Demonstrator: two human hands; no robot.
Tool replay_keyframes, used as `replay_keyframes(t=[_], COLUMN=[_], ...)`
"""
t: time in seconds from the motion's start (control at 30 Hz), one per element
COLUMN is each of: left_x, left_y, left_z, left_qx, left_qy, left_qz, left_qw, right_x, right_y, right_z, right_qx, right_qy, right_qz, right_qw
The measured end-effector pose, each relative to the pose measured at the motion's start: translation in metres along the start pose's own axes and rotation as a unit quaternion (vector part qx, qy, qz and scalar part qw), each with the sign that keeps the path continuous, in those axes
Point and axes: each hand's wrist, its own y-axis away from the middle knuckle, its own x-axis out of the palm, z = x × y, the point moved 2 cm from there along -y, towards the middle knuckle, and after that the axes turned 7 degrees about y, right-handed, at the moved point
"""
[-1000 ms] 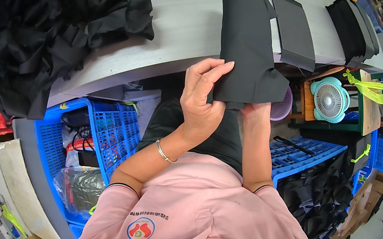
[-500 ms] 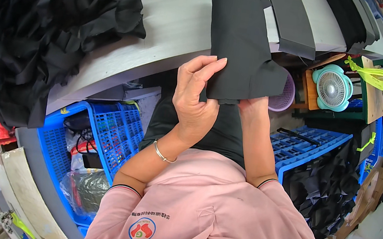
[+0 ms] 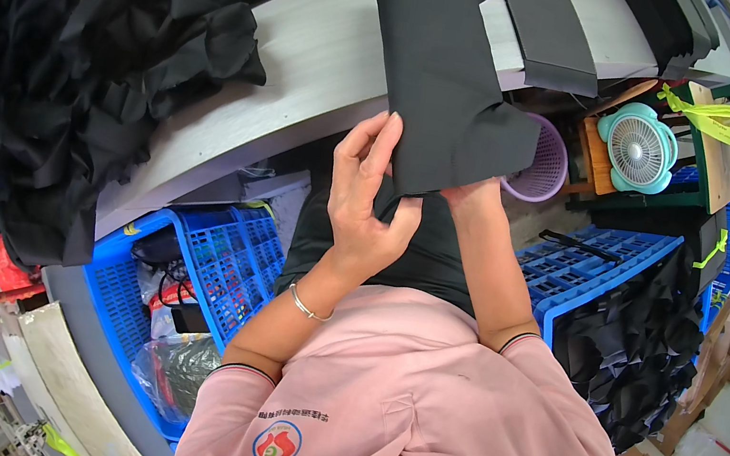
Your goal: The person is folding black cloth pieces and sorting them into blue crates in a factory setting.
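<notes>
Two blue crates: one (image 3: 215,261) at 7 o'clock, mixed clutter; one (image 3: 609,269) at 3, black fabric. Left hand (image 3: 368,200), right hand (image 3: 472,193) both pinching black fabric piece (image 3: 448,78).

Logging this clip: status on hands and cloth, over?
Left hand pinching black cloth edge. Right hand mostly hidden under cloth. Nothing in the way.
</notes>
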Motion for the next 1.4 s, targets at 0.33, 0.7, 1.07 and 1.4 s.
replay_keyframes(t=[0.33, 0.7, 1.07, 1.4], left_x=[-0.023, -0.031, 0.008, 0.013], left_y=[0.006, 0.019, 0.02, 0.022], left_z=[0.022, 0.059, 0.084, 0.11], left_qx=[-0.043, -0.234, -0.436, -0.516], left_qy=[0.041, 0.067, 0.391, 0.394], left_qz=[0.038, -0.12, -0.143, -0.034], left_qw=[0.998, 0.963, 0.798, 0.76], right_x=[-0.003, 0.046, 0.035, 0.014], right_y=[-0.018, -0.004, -0.003, -0.026], right_z=[-0.029, 0.028, -0.052, -0.057], right_qx=[-0.108, -0.072, -0.359, -0.317], right_qy=[0.192, 0.474, 0.751, 0.845], right_qz=[-0.031, 0.139, -0.004, 0.047], right_qw=[0.975, 0.867, 0.553, 0.427])
